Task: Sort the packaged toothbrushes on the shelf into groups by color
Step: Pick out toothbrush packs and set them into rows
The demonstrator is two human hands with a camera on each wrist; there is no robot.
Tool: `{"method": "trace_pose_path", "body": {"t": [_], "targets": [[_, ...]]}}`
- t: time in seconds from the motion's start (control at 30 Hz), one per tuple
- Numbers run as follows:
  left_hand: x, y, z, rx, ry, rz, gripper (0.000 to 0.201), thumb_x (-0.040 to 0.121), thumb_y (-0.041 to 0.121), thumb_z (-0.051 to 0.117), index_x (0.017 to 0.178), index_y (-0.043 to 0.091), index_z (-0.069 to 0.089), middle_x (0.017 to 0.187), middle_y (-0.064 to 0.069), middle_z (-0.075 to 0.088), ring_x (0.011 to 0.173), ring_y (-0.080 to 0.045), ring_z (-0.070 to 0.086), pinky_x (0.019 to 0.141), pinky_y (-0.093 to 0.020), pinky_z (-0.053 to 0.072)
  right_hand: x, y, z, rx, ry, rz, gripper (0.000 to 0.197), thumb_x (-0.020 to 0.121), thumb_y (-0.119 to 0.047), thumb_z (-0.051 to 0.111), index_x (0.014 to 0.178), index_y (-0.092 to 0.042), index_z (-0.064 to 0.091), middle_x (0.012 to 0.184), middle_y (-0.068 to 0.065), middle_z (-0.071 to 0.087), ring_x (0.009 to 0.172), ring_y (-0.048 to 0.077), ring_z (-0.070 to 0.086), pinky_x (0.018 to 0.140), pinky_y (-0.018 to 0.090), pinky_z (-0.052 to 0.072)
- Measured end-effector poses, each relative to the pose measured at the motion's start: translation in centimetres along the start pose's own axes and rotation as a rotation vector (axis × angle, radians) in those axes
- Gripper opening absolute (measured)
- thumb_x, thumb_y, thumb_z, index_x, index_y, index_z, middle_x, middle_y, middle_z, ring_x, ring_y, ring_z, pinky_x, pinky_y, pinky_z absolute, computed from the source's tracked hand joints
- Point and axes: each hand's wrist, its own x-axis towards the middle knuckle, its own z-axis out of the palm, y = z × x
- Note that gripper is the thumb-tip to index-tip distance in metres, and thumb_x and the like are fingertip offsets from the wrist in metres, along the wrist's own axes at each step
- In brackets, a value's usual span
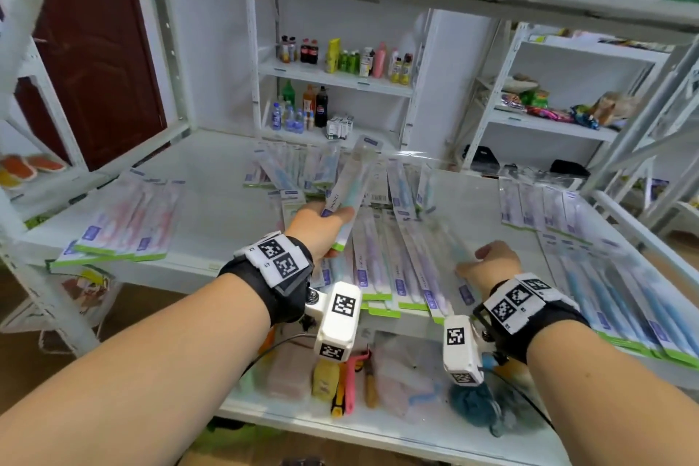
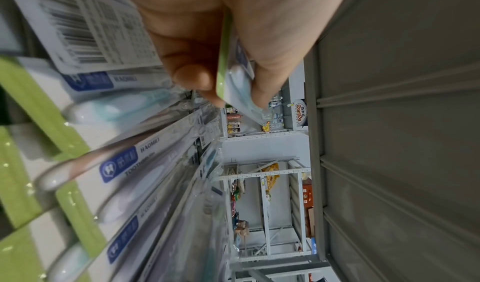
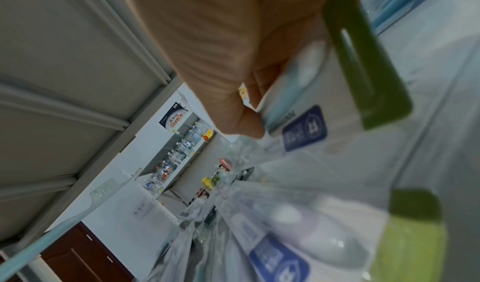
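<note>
Left hand (image 1: pixel 319 227) grips one packaged toothbrush (image 1: pixel 353 189), teal-handled, by its lower end near the green strip; thumb on the front face, fingers curled behind. The pack is lifted off the shelf (image 1: pixel 223 208), tilted, with its top end pointing away from the person. Left wrist view confirms: thumb and fingers (image 2: pixel 191 76) pinch the pack's green edge (image 2: pixel 223 60).

Right hand (image 1: pixel 491 263) is low over the mixed pile (image 1: pixel 382 257) in the middle of the shelf, fingers curled onto a teal pack (image 1: pixel 452 250) lying there. In the right wrist view the fingers (image 3: pixel 241 120) touch the card edge of that pack (image 3: pixel 293 99); cannot tell whether they actually grip it or only rest on it.

Places relative to the mixed pile:
- Left of it, at the shelf's front edge: a group of pink packs (image 1: pixel 128 223), side by side.
- Right of it, far side: purple packs (image 1: pixel 537 208).
- Right of it, near side: blue packs (image 1: pixel 620 299), overlapping.
- Behind it: more loose packs (image 1: pixel 299 166), fanned out, colours mixed.

The pile itself holds mostly purple packs, lying lengthwise, green strips toward the person.
</note>
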Motion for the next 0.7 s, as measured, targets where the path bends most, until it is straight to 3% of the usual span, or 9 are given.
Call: {"method": "trace_pose_path", "body": {"t": [0.07,0.17,0.2,0.27,0.33,0.43,0.53,0.6,0.7], "targets": [[-0.2,0.0,-0.4,-0.014,-0.021,0.007,0.025,0.09,0.03,0.059,0.109,0.013,0.057,0.088,-0.006,0.058,0.071,-0.021,0.057,0.037,-0.013,0.043,-0.8,0.0,-0.4,0.094,0.094,-0.023,0.034,0.074,-0.012,0.071,0.101,-0.01,0.051,0.075,0.005,0.052,0.06,0.021,0.051,0.055,0.023,0.039],[-0.6,-0.1,-1.4,-0.006,-0.049,0.014,0.023,0.092,0.031,0.056,0.109,0.015,0.056,0.085,-0.004,0.059,0.067,-0.021,0.062,0.04,-0.017,0.046,-2.4,-0.4,-0.8,0.266,0.173,-0.065,0.035,0.078,-0.009,0.066,0.111,-0.01,0.054,0.072,0.006,0.055,0.057,0.022,0.052,0.048,0.021,0.042],[-0.9,-0.1,-1.9,-0.007,-0.06,0.01,0.022,0.093,0.03,0.054,0.11,0.016,0.055,0.084,-0.002,0.059,0.063,-0.018,0.063,0.04,-0.018,0.047,-2.9,-0.9,-0.8,0.303,0.169,-0.076,0.036,0.079,-0.009,0.066,0.113,-0.009,0.055,0.075,0.007,0.059,0.06,0.023,0.054,0.052,0.021,0.043],[-1.3,-0.3,-2.9,-0.038,-0.076,-0.021,0.021,0.095,0.029,0.05,0.111,0.015,0.051,0.087,-0.001,0.056,0.058,-0.016,0.063,0.038,-0.018,0.045,-3.7,-2.2,-0.3,0.325,0.138,-0.119,0.038,0.081,-0.013,0.066,0.117,-0.008,0.058,0.096,0.013,0.064,0.079,0.026,0.058,0.069,0.025,0.043],[-1.6,-0.4,-4.1,-0.077,-0.079,-0.062,0.021,0.097,0.026,0.045,0.112,0.013,0.049,0.089,-0.004,0.054,0.056,-0.016,0.062,0.036,-0.017,0.043,-4.6,-3.8,0.8,0.371,0.112,-0.178,0.038,0.083,-0.016,0.065,0.119,-0.007,0.06,0.11,0.015,0.063,0.089,0.025,0.056,0.076,0.025,0.039],[-1.8,-0.6,-6.5,-0.124,-0.045,-0.102,0.015,0.096,0.012,0.04,0.1,0.005,0.053,0.078,-0.011,0.054,0.051,-0.019,0.061,0.034,-0.017,0.042,-6.2,-6.8,3.4,0.475,0.059,-0.255,0.034,0.085,-0.017,0.063,0.118,-0.007,0.062,0.109,0.014,0.063,0.088,0.021,0.055,0.077,0.026,0.042],[-2.0,-1.2,-8.9,-0.132,0.015,-0.123,0.021,0.094,0.004,0.037,0.08,0.008,0.052,0.079,-0.015,0.053,0.039,-0.017,0.059,0.033,-0.019,0.043,-7.4,-9.5,6.2,0.544,-0.032,-0.267,0.031,0.085,-0.019,0.061,0.114,-0.008,0.065,0.101,0.012,0.064,0.095,0.029,0.061,0.088,0.041,0.051],[-1.8,-1.5,-10.1,-0.133,0.053,-0.115,0.024,0.094,0.003,0.037,0.076,0.01,0.051,0.074,-0.011,0.048,0.034,-0.015,0.056,0.032,-0.017,0.042,-7.8,-11.2,7.6,0.544,-0.081,-0.276,0.029,0.085,-0.02,0.06,0.111,-0.01,0.066,0.097,0.009,0.063,0.096,0.029,0.061,0.089,0.043,0.052],[-1.0,-2.0,-11.5,-0.115,0.114,-0.121,0.022,0.092,0.005,0.04,0.074,0.011,0.05,0.075,-0.008,0.042,0.052,-0.022,0.051,0.033,-0.016,0.043,-7.8,-13.8,9.4,0.568,-0.185,-0.234,0.021,0.079,-0.023,0.056,0.093,-0.014,0.068,0.086,0.007,0.064,0.089,0.028,0.062,0.084,0.038,0.053]]}}
